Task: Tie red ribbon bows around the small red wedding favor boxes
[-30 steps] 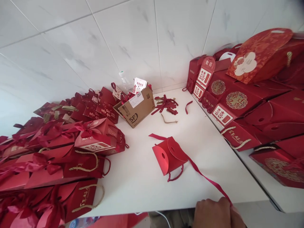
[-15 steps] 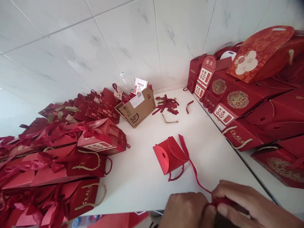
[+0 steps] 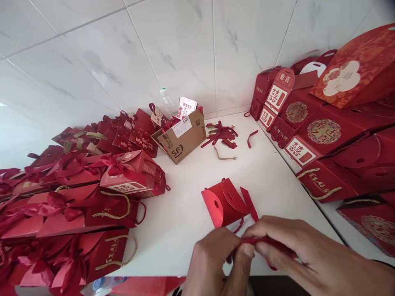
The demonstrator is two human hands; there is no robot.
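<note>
Close to the table's front edge, both hands pinch a dark red ribbon (image 3: 279, 245) between thumbs and fingers. My left hand (image 3: 216, 263) is closed on the ribbon's left part, its thumb pointing up. My right hand (image 3: 308, 250) grips the same ribbon, and a short piece hangs below its fingers. One flat ribbon end (image 3: 249, 203) lies beyond the right fingers, beside a small red gift box (image 3: 224, 202). That box has curved flaps with round holes, and its cord handle (image 3: 238, 226) is partly hidden behind my hands.
Several bow-tied red gift boxes (image 3: 77, 211) crowd the left side. Stacked red boxes (image 3: 327, 131) line the right. Farther back stand a brown cardboard box (image 3: 182, 142), a clear bottle (image 3: 166, 102) and a pile of red ribbon pieces (image 3: 222, 133) on the white table (image 3: 173, 205).
Both hands have moved up and left with the ribbon, nearer the small red box. The ribbon's long trailing stretch is now mostly hidden behind the hands. The view has shifted slightly.
</note>
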